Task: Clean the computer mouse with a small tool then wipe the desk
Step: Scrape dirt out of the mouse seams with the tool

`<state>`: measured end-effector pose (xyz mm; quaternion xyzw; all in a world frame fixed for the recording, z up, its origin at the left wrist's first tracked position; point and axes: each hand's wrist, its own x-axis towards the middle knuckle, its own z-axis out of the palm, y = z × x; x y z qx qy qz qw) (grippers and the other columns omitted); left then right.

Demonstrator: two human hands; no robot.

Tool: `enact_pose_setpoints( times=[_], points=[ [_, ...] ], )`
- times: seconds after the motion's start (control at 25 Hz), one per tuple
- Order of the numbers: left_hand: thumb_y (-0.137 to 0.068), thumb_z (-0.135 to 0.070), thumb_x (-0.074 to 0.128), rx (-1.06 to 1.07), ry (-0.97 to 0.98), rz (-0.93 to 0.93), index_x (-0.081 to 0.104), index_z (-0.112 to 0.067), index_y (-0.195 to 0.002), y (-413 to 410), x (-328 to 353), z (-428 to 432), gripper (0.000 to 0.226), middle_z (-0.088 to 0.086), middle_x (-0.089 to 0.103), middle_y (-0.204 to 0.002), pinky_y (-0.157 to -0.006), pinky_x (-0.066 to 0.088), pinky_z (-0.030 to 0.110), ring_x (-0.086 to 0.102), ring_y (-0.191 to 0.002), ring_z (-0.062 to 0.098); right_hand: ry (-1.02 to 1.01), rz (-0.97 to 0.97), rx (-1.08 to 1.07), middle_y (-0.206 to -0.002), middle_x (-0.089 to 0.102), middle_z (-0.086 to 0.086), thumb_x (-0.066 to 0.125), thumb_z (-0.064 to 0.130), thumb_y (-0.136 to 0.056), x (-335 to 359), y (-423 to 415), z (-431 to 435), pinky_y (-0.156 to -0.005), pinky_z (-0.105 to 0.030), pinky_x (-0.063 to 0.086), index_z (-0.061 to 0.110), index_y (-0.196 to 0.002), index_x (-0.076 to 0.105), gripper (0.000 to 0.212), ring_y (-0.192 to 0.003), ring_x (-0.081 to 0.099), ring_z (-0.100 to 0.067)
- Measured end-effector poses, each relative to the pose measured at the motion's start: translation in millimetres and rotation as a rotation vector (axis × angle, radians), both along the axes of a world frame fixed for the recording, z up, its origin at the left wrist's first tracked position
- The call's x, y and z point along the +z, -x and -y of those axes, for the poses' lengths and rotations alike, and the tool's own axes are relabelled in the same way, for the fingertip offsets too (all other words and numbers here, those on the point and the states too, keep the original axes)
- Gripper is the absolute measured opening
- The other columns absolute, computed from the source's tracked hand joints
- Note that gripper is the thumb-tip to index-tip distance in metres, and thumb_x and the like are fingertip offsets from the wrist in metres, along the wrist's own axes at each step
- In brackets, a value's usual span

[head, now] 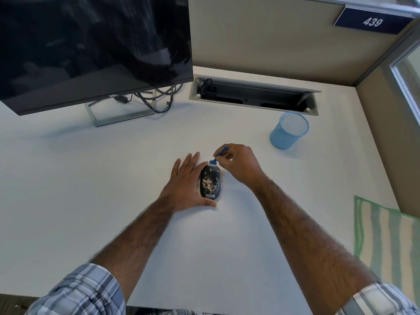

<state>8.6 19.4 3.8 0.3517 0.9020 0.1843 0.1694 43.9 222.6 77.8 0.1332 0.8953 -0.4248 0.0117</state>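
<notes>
Right hand (238, 164) pinches small blue plastic brush (218, 156), its head touching the 12 o'clock end of black oval computer mouse (210, 181), crumb-speckled, mid white desk (136, 167). Left hand (185, 185) flat, straight fingers along mouse's 9 o'clock side, thumb at 6. Green striped cloth (386, 235) at 4 o'clock.

- An office cubicle: beige fabric-covered partition walls (261, 37) close in the white desk (204, 246) on its far side and its right side.
- A dark blue number plate (372, 22) reading "439" is fixed at the top of the far partition.
- A black Dell monitor (91, 46) stands on a metal-frame foot at the desk's back left, its screen dark, with cables (156, 101) looped behind it.
- A long open cable trough (252, 96) is sunk into the desktop along the far wall, a plug visible inside.
- A blue mesh pen cup (287, 130) stands near the trough; a black Lenovo computer mouse (210, 181) lies at mid-desk.
</notes>
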Motion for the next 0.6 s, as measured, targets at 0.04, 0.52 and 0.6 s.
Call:
enact_pose_setpoints(
  times=[0.04, 0.52, 0.6],
  points=[
    [-0.054, -0.101, 0.057, 0.000, -0.001, 0.003, 0.014, -0.029, -0.162, 0.0, -0.3, 0.1, 0.137, -0.001, -0.012, -0.173, -0.126, -0.014, 0.045, -0.023, -0.156, 0.014, -0.013, 0.016, 0.006, -0.081, 0.073, 0.015, 0.066, 0.019, -0.086, -0.5, -0.3, 0.0, -0.068, -0.025, 0.057, 0.028, -0.088, 0.075, 0.013, -0.075, 0.067, -0.005],
    [-0.053, -0.103, 0.055, 0.007, -0.003, -0.004, 0.015, -0.028, -0.162, -0.2, -1.3, 0.1, 0.138, -0.002, -0.013, -0.173, -0.125, -0.017, 0.043, -0.023, -0.156, 0.014, -0.028, 0.066, -0.050, -0.077, 0.071, 0.016, 0.066, 0.019, -0.083, -5.2, -2.1, -7.4, -0.067, -0.028, 0.057, 0.027, -0.084, 0.073, 0.010, -0.071, 0.067, -0.007],
    [-0.053, -0.103, 0.055, 0.002, 0.006, -0.004, 0.014, -0.028, -0.162, 0.2, -1.0, 0.0, 0.138, -0.001, -0.012, -0.173, -0.126, -0.015, 0.044, -0.022, -0.156, 0.015, 0.010, 0.033, -0.085, -0.078, 0.072, 0.016, 0.066, 0.020, -0.084, -4.1, 0.3, -8.0, -0.066, -0.025, 0.056, 0.027, -0.085, 0.074, 0.011, -0.071, 0.067, -0.005]
  ],
)
